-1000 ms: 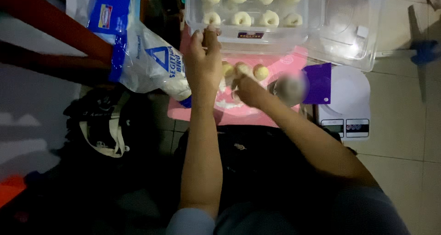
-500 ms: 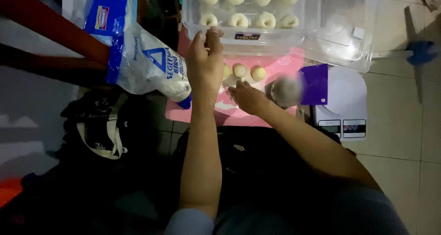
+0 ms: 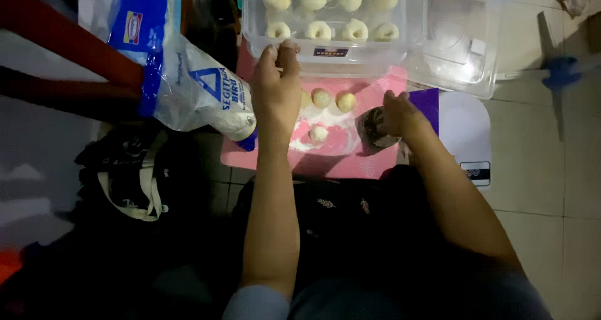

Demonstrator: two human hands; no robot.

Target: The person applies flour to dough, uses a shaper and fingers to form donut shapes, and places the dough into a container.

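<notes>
Hands over pink mat (image 3: 369, 160), dough work, dim light.

Left hand (image 3: 275, 91) raised at the near wall of the clear box (image 3: 325, 51), fingers pinched together at the tips; whatever they pinch is too small to make out. Right hand (image 3: 397, 114) curled against a round dark cup (image 3: 374, 127) at the mat's right edge; it covers part of the cup, can't tell if it's really gripping. Dough balls (image 3: 332, 98) sit on the mat between the hands, one partly behind the left hand, one more lower in the flour patch. More balls in rows inside the box, top row cut off by the frame. Flour bag (image 3: 200, 88) lies left of the mat, its top out of frame. Scale (image 3: 466, 138) right of the mat, half hidden by the forearm. Lower frame too dark to read.
</notes>
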